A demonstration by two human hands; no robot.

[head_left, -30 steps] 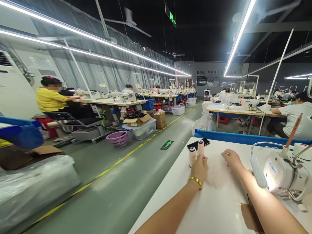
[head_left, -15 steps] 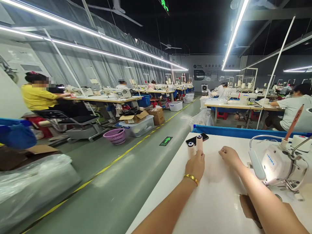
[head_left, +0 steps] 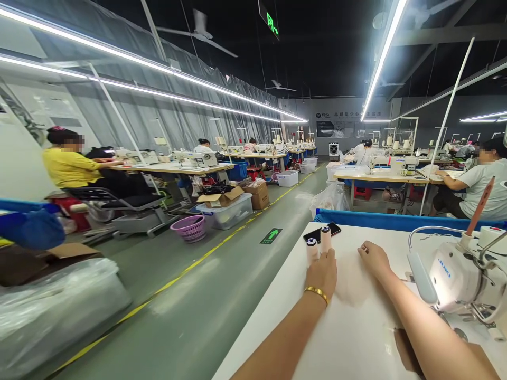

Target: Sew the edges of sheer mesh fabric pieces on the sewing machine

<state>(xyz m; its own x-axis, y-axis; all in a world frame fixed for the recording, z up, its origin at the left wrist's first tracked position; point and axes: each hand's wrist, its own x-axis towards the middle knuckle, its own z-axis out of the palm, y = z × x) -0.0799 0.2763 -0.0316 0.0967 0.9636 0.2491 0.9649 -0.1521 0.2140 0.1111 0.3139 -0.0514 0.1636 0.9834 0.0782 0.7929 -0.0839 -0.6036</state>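
Note:
A pale sheer piece of fabric [head_left: 351, 282] lies on the white sewing table between my hands, faint against its top. My left hand [head_left: 321, 272], with a gold bracelet at the wrist, is closed at the fabric's left side. Just beyond its knuckles stand two pale thread spools, a nearer one [head_left: 312, 254] and a farther one [head_left: 325, 240]; the hand partly covers them. My right hand [head_left: 375, 259] is curled shut at the fabric's upper right edge. Its fingertips are mostly hidden. A black phone [head_left: 335, 229] lies behind the spools.
A white sewing machine [head_left: 451, 272] with a lit lamp stands at the right of the table. Blue cloth [head_left: 380, 217] runs along the far edge. Left of the table is an aisle with a purple basket [head_left: 189, 228] and plastic bins [head_left: 227, 211]. Other people sit at machines.
The view has shifted slightly, so the scene sits lower in the picture. Both hands stay closed at the fabric, in nearly the same places; spools and phone stay put.

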